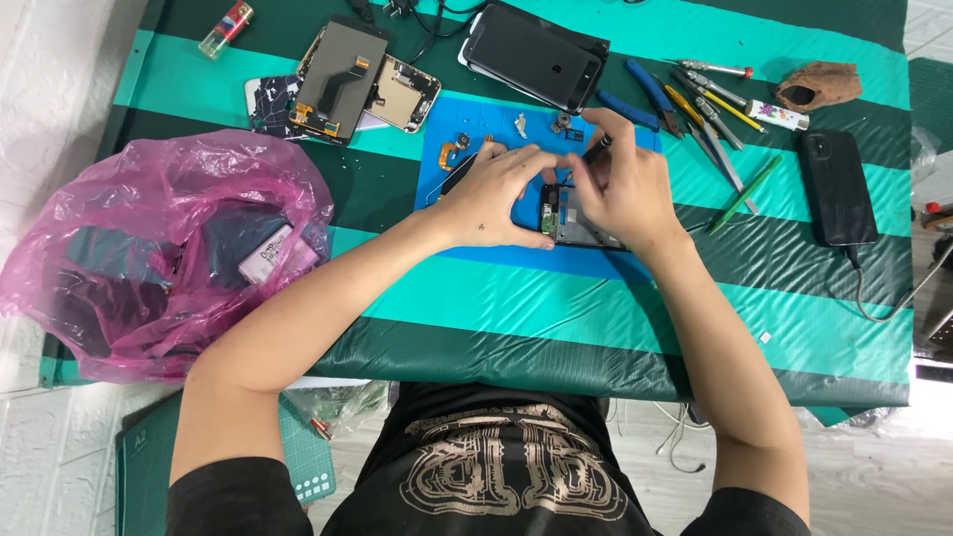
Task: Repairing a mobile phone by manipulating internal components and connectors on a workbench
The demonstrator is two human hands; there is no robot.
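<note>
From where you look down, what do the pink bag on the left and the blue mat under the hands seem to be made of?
The pink bag looks like thin, glossy plastic film: it is see-through, crumpled and catches the light. The blue mat seems to be matte rubber or silicone, lying flat without shine, though the look leaves that open. The left hand and right hand work over an opened phone on it.
</note>
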